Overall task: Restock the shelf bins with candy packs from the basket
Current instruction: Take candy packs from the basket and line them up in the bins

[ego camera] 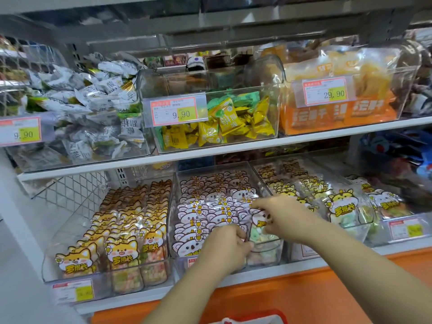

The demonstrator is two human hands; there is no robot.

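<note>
Both of my hands reach into the middle clear bin [254,174] on the lower shelf, which is packed with rows of pink koala candy packs [203,211]. My right hand [280,216] pinches one koala candy pack [260,219] at the bin's right side, standing it upright. My left hand [226,244] has curled fingers on the packs at the bin's front; exactly what it holds is hidden. The rim of a red basket [254,318] shows at the bottom edge.
A bin of orange fox packs [121,242] stands to the left, a bin of yellow bee packs [336,202] to the right. The upper shelf carries bins of grey [93,108], yellow [222,122] and orange [339,90] snacks. An orange panel [304,291] runs below.
</note>
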